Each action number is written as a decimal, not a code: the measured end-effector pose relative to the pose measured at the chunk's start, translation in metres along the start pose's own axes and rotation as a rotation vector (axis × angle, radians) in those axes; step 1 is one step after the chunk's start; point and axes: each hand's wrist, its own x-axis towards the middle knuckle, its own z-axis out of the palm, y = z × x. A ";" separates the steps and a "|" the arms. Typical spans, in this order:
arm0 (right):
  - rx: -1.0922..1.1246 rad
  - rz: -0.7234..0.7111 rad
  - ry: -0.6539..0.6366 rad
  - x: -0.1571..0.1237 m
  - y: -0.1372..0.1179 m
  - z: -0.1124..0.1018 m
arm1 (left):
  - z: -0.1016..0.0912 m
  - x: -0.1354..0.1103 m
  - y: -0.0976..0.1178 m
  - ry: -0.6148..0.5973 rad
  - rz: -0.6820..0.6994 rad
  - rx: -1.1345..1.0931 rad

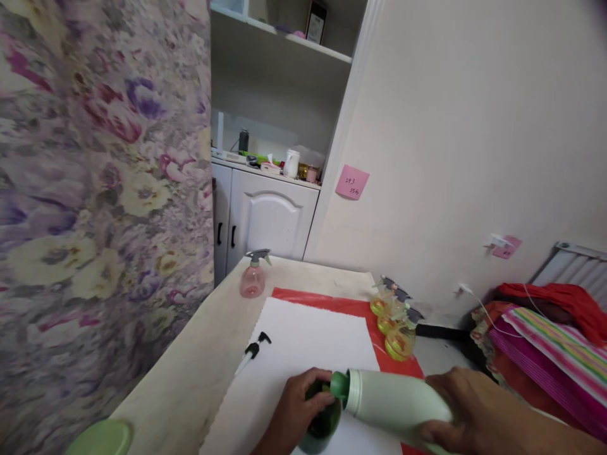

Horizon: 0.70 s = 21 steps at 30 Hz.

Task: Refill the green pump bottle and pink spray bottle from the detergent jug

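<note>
My left hand point(301, 404) is closed round the neck of a dark green bottle point(322, 430) that stands on a white sheet. My right hand point(462, 404) grips a pale green bottle point(393, 395), tipped nearly level with its threaded mouth toward my left hand. A small green piece point(338, 384), perhaps a funnel, shows between that mouth and my left fingers; whether liquid flows cannot be made out. A black pump head point(256, 347) with a white tube lies on the sheet, left of and beyond my left hand.
A pink spray bottle point(253, 280) stands at the table's far left. Several spray bottles with yellow liquid point(401, 341) stand at the right, near the red cloth point(322, 301) under the white sheet point(303, 328). A light green round lid point(102, 437) is at front left. A floral curtain point(104, 189) hangs left.
</note>
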 end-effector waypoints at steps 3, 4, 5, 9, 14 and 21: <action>-0.034 0.015 0.010 0.000 0.001 0.000 | 0.000 -0.001 0.000 -0.005 0.008 -0.003; -0.042 0.019 0.015 0.000 0.001 0.000 | 0.000 -0.001 0.001 -0.006 0.011 -0.003; -0.045 0.019 0.020 0.000 0.001 0.000 | 0.000 -0.001 0.001 -0.006 0.012 -0.001; -0.025 -0.006 0.042 0.000 0.002 0.002 | 0.000 -0.001 0.001 -0.006 0.012 0.006; -0.055 0.027 0.034 -0.001 0.000 0.000 | 0.000 -0.002 0.001 -0.008 0.004 -0.004; -0.055 0.021 0.018 -0.002 -0.004 -0.004 | 0.001 -0.002 0.002 -0.004 0.008 0.015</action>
